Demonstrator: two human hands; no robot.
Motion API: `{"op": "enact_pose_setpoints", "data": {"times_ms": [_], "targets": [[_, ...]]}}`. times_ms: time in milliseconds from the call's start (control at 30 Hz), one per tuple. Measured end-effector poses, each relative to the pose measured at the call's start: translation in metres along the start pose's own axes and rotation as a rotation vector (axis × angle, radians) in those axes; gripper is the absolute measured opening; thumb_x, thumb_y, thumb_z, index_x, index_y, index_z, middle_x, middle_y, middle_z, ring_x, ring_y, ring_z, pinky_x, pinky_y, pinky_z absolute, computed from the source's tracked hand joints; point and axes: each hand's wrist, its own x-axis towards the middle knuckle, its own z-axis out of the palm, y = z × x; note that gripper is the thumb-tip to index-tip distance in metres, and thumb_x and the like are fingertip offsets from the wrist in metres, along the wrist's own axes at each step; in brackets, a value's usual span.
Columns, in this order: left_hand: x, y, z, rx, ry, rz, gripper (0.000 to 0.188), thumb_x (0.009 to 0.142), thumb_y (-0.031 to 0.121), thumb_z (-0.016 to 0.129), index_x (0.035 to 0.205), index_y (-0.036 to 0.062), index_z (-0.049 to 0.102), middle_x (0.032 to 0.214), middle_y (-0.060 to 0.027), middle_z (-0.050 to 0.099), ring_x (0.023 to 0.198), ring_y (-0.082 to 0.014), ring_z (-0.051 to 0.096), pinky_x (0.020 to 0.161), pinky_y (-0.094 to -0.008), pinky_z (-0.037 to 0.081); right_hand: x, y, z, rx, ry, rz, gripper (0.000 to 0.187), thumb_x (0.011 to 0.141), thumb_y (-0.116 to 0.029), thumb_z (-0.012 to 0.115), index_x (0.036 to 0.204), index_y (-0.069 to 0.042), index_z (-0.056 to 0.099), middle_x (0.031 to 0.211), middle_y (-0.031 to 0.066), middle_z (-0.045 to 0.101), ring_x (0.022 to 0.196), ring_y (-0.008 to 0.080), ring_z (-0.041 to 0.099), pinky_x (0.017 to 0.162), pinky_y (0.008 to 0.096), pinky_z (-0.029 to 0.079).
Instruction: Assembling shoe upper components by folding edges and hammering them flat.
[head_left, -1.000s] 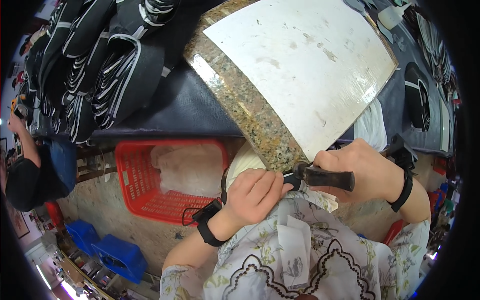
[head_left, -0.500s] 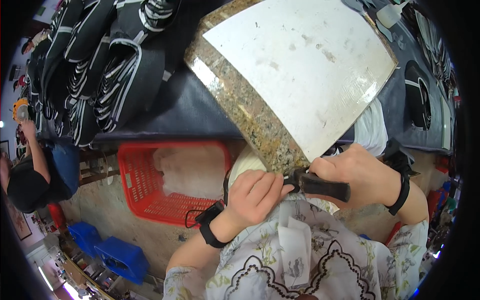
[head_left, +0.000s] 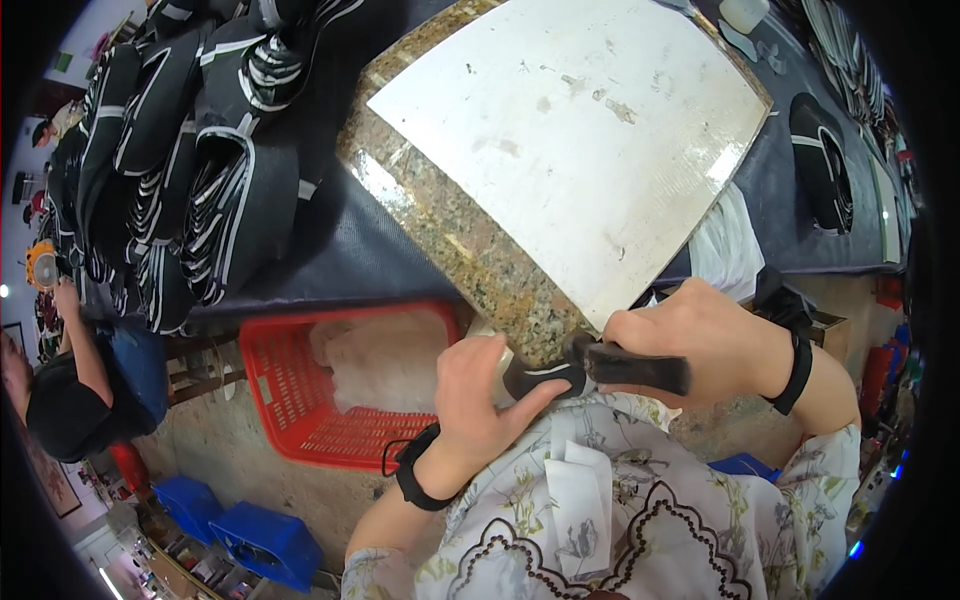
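At the near corner of the speckled stone slab (head_left: 455, 255), my left hand (head_left: 470, 395) is closed on a black shoe upper (head_left: 540, 381) with a white edge line. Its thumb presses along the near side of the piece. My right hand (head_left: 710, 335) grips a dark hammer (head_left: 640, 367), its fist hiding the handle. The hammer's round face lies right beside the upper, by the slab's corner; whether they touch I cannot tell. A white sheet (head_left: 570, 130) covers most of the slab.
Stacked black uppers (head_left: 215, 180) with white trim fill the table's left side; another upper (head_left: 822, 165) lies at right. Below the table edge stands a red plastic basket (head_left: 270, 400). Blue stools (head_left: 265, 540) are at lower left, near another person (head_left: 70, 400). White cloth (head_left: 728, 245) hangs beside the slab.
My left hand has turned and its thumb now stretches along the upper, showing more of the black piece. The hammer has shifted slightly left in the view. The view itself has moved a little.
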Motion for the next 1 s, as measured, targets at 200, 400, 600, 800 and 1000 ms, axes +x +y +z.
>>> {"op": "enact_pose_setpoints", "data": {"times_ms": [200,400,600,800,1000], "targets": [[-0.002,0.005,-0.006,-0.105,-0.019,-0.181,0.084,0.057,0.023,0.092,0.122,-0.0030,0.046,0.110,-0.0195,0.055,0.096,-0.0357,0.054,0.082,-0.0414,0.046,0.004,-0.015,0.015,-0.058,0.038,-0.083,0.030,0.078,-0.023,0.070,0.076,-0.006,0.046,0.058,0.0077,0.056,0.052,0.0266,0.061,0.044,0.0353,0.045],[0.001,0.003,-0.003,-0.064,-0.014,-0.129,0.072,0.060,0.020,0.089,0.117,-0.0016,0.052,0.110,-0.0188,0.055,0.099,-0.0353,0.054,0.084,-0.0425,0.045,0.007,-0.006,0.015,-0.009,0.011,-0.043,0.031,0.081,-0.027,0.070,0.078,-0.005,0.048,0.058,0.0098,0.058,0.052,0.0300,0.061,0.046,0.0364,0.046],[0.010,0.014,-0.007,0.012,-0.105,-0.006,0.021,0.071,0.009,0.078,0.085,0.0076,0.062,0.106,-0.0108,0.059,0.107,-0.0318,0.052,0.088,-0.0432,0.043,0.019,0.027,-0.004,0.443,0.425,0.188,0.017,0.088,-0.022,0.068,0.096,-0.008,0.061,0.063,0.0092,0.055,0.051,0.0183,0.048,0.052,0.0289,0.042],[0.017,0.006,-0.101,-1.136,0.097,-0.621,0.027,0.070,0.011,0.075,0.079,0.0055,0.050,0.075,-0.0112,0.063,0.072,-0.0255,0.062,0.083,-0.0439,0.050,0.045,0.100,-0.013,-0.460,0.810,0.187,0.025,0.083,-0.020,0.069,0.099,-0.007,0.054,0.083,0.0083,0.063,0.073,0.0287,0.063,0.060,0.0382,0.049],[0.057,0.048,-0.122,-0.941,0.042,-0.558,0.030,0.077,0.016,0.072,0.077,0.0039,0.045,0.083,-0.0186,0.067,0.072,-0.0175,0.062,0.069,-0.0277,0.050,0.051,0.073,-0.025,-0.400,0.909,0.006,0.040,0.078,-0.012,0.070,0.114,-0.001,0.055,0.105,0.0165,0.058,0.096,0.0340,0.056,0.082,0.0384,0.046]]}}
